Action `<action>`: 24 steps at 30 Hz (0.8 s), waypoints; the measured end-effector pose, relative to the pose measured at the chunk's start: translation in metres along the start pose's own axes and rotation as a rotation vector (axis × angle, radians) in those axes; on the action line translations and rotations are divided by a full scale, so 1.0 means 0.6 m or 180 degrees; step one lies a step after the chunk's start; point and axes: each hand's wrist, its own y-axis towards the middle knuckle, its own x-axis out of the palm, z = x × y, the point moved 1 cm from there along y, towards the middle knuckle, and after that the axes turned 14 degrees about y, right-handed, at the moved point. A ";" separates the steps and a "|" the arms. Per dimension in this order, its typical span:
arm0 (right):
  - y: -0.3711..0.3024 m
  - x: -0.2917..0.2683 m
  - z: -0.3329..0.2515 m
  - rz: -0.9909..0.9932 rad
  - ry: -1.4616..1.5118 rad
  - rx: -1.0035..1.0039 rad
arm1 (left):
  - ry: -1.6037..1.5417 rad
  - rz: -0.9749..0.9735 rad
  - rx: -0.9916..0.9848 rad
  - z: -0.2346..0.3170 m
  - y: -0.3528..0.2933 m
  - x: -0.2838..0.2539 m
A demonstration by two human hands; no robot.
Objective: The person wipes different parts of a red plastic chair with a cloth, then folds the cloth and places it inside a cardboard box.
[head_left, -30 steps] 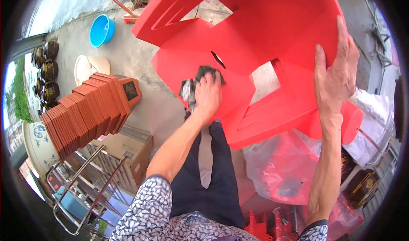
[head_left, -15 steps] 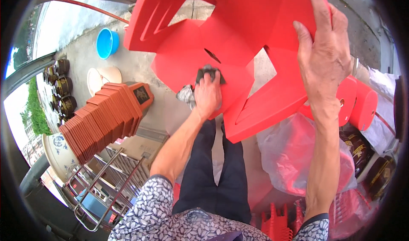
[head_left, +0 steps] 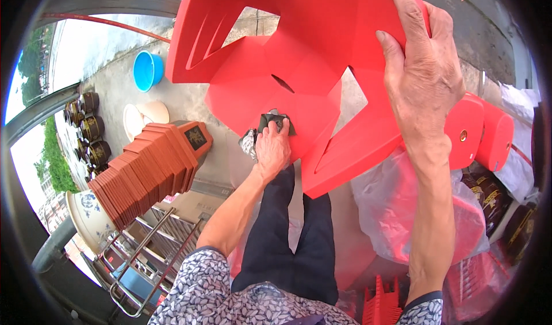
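Here, nearest the camera, a blue-and-white patterned shirt (head_left: 230,296) and dark trousers (head_left: 287,239) are seen, the legs standing on a concrete floor (head_left: 115,89). From the lower edge both forearms are raised toward a red plastic chair (head_left: 299,54), which is held tipped up off the floor, in front of the body, with its seat turned toward the person. The left hand (head_left: 271,149) is closed around a dark cloth (head_left: 275,121), which is pressed against the lower edge of the seat, just below a small slot in the plastic. The right hand (head_left: 422,75) is clamped on the chair's right edge, fingers spread over the rim, so the chair is steadied by it.

As a judgement, wiping appears to be under way: the cloth is set on the near edge of the seat, and no dirt or wet streak can be made out on the red surface, so how much has been cleaned and how much of the backrest and legs remains cannot be told.

To the left, beside the legs, a stack of brown pots (head_left: 146,164) is laid on its side above a metal rack (head_left: 155,244). To the right, plastic bags (head_left: 402,210) and more red chairs (head_left: 480,132) are piled. Farther off, white dishes (head_left: 144,117) and a blue tub (head_left: 148,70) rest on the floor, with dark jars (head_left: 86,126) ranged along the left edge.
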 end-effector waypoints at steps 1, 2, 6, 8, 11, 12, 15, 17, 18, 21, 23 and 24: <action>0.005 0.001 0.001 0.0024 -0.0009 -0.0004 | 0.0070 0.0060 0.0026 -0.008 0.023 -0.006; 0.008 -0.002 0.002 -0.0045 -0.0216 -0.0064 | 0.0057 0.0236 -0.0052 -0.012 0.053 -0.009; 0.014 -0.002 -0.017 -0.0127 -0.0219 -0.0067 | 0.0086 0.0203 0.0076 0.000 0.027 0.002; 0.013 0.005 -0.019 -0.0033 -0.0141 -0.0085 | 0.0217 0.0225 0.0160 0.000 0.006 0.002; 0.018 0.007 -0.023 -0.0013 -0.0116 0.0012 | 0.0251 0.0276 0.0089 -0.007 0.040 -0.010; 0.018 0.009 -0.025 -0.0056 -0.0085 0.0082 | 0.0135 0.0230 0.0046 -0.012 0.058 -0.003; 0.013 0.014 -0.016 -0.0002 -0.0292 -0.0123 | 0.0265 0.0411 0.0068 0.002 0.023 0.007; 0.013 0.009 -0.014 0.0100 -0.0158 -0.0328 | 0.0167 -0.0032 0.0084 0.011 -0.011 0.011; 0.015 0.008 -0.013 0.0137 -0.0063 -0.0389 | 0.0205 0.0113 0.0149 0.007 -0.007 0.015; 0.017 0.009 -0.022 0.0127 -0.0232 -0.0328 | 0.0232 0.0398 0.0021 -0.004 0.057 -0.006; 0.013 0.008 -0.016 -0.0042 -0.0357 -0.0201 | 0.0091 0.0387 -0.0060 -0.007 0.055 0.007; 0.011 0.011 -0.014 -0.0109 -0.0378 -0.0165 | 0.0090 0.0356 -0.0031 -0.002 0.022 0.010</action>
